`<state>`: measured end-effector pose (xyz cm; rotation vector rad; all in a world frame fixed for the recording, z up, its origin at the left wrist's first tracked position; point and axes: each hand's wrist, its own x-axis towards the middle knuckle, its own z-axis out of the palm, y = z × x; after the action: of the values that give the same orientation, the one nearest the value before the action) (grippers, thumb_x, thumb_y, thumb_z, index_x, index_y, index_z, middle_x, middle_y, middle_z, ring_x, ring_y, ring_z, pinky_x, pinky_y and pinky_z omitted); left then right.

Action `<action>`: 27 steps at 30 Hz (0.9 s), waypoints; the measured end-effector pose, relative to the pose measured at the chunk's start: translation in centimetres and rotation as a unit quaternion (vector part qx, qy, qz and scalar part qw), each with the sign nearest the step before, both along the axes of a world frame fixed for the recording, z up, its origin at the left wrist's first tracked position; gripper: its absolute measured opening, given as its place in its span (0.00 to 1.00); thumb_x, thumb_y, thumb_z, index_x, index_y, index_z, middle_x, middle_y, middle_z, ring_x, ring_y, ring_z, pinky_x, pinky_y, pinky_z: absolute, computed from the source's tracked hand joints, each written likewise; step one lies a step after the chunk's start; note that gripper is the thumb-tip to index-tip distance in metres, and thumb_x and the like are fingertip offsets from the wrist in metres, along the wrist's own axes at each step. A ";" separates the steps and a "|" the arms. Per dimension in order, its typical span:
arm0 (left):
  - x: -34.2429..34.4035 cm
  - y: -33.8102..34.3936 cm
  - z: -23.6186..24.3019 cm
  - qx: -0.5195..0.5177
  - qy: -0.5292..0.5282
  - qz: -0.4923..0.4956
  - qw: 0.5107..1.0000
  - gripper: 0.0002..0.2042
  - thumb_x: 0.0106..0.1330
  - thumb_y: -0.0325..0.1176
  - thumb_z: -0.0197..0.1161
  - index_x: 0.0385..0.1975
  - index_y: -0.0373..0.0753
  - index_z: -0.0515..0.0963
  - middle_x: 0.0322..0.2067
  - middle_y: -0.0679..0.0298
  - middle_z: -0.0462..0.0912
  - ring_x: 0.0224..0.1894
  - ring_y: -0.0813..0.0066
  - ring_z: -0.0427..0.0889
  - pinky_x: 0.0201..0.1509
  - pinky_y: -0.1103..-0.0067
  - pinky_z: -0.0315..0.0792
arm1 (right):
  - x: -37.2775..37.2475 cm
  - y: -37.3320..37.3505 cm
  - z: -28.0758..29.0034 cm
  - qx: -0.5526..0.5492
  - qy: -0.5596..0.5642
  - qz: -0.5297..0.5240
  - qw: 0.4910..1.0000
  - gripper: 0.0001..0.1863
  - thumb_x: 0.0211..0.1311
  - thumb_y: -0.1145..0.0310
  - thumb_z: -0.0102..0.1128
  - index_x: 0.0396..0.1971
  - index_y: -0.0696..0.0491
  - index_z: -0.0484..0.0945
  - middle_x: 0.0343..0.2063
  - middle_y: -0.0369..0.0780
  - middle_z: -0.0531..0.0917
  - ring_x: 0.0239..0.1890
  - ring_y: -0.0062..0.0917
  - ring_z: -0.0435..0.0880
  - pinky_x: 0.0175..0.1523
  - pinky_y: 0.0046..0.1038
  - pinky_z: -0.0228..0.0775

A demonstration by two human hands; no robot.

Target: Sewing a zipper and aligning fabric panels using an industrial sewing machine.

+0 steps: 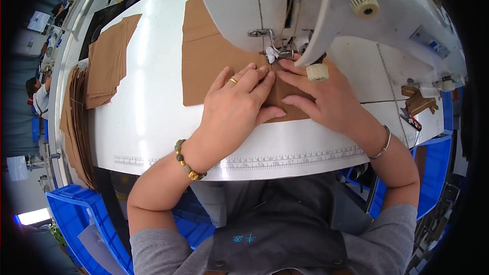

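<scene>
Pressing flat brown fabric panel (pixel 214 66) onto white bench (pixel 153 112) beneath sewing machine needle (pixel 272 53), left hand (pixel 237 104) and right hand (pixel 326 97) splayed, clasping nothing; cloth judged light, limp, best guided by flat fingertips.

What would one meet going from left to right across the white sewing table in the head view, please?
Stack of brown fabric pieces → brown fabric panel → left hand → right hand → small brown offcuts.

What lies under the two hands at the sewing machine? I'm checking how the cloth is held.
Both the left hand and right hand press flat on brown fabric lying on the white table. The fabric beneath the palms is hidden.
</scene>
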<state>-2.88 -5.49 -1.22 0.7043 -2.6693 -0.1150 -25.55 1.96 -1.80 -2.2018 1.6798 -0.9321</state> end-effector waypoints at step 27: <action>-0.2 -0.8 -0.4 -0.031 -0.004 0.008 0.999 0.31 0.59 0.53 0.72 0.59 0.39 0.83 0.59 0.62 0.83 0.62 0.62 0.82 0.67 0.61 0.72 | 0.1 -0.4 -0.9 -0.045 0.110 0.024 0.993 0.24 0.63 0.60 0.71 0.56 0.54 0.83 0.55 0.44 0.85 0.64 0.41 0.79 0.73 0.49 0.65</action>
<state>-3.08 -6.32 -1.58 0.7061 -2.6616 -0.0250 -25.42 1.57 -2.72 -2.4740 1.6963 -0.7925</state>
